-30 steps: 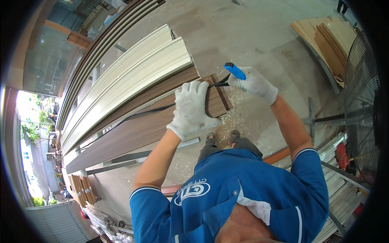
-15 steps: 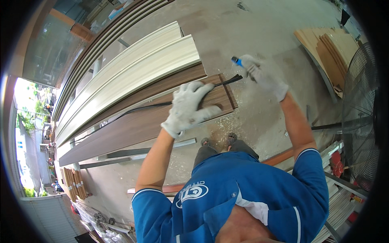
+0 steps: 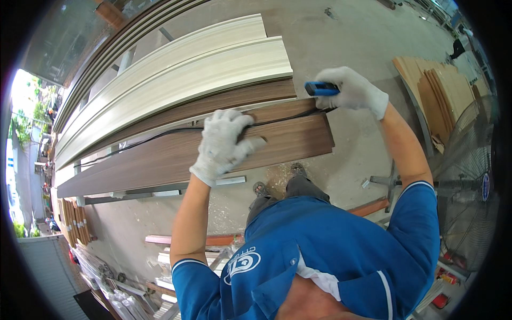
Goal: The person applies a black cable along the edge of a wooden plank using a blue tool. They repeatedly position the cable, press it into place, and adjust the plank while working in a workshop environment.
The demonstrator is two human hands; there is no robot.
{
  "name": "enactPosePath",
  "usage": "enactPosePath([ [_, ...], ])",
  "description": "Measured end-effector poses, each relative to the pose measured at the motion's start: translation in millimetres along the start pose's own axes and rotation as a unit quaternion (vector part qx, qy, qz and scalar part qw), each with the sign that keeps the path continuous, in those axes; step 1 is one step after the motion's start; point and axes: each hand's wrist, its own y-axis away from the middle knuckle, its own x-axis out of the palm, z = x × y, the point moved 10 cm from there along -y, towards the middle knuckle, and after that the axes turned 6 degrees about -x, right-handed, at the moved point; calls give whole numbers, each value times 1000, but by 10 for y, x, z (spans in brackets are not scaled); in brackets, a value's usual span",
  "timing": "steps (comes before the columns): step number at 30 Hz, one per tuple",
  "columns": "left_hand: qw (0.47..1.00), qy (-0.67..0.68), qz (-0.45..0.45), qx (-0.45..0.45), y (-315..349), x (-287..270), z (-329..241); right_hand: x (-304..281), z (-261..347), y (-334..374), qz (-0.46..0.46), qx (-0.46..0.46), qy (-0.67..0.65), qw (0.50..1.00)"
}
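Observation:
A long brown wood-grain plank (image 3: 298, 140) lies across in front of me, with a thin black strip (image 3: 282, 119) running along its length. My left hand (image 3: 220, 145), in a white glove, rests on the plank over the strip, fingers spread and thumb pointing right. Just off the plank's far right corner, my gloved right hand (image 3: 352, 92) is closed around a blue-and-black utility knife (image 3: 321, 88). No blade shows. Directly below that hand is the right end of the strip; whether the fingers touch it is hidden.
Cream panels (image 3: 213, 64) and another brown plank (image 3: 224, 104) lie beyond. Cardboard sheets (image 3: 432, 96) lean at the right, near a large fan (image 3: 469, 186). A metal stand (image 3: 381, 181) is on the floor (image 3: 362, 42). Wrapped bundles (image 3: 74, 218) stand at left.
My left hand has slid left along the plank, away from its right end. The right hand with the knife has come in close to the plank's end and the strip. The view has shifted.

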Motion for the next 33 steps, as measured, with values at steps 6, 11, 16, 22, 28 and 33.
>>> enactPosePath([
  [6, 997, -65, 28, 43, -153, 409, -817, 74, -146, 97, 59, -48, -43, 996],
  [11, 995, -89, 43, 0, -327, 574, -1014, 186, -334, 101, 120, -48, -84, 988],
  [16, 995, -84, 57, -21, -408, 624, -999, 300, -523, 1, 188, -42, -178, 965],
  [22, 996, -80, 31, -19, -449, 597, -953, 317, -528, 241, 159, -49, -146, 975],
  [28, 996, -62, 63, -9, -547, 590, -964, 236, -372, 182, 183, -68, -167, 966],
  [33, 994, -46, 95, 8, -630, 688, -936, 293, -455, 134, 242, -60, -146, 957],
])
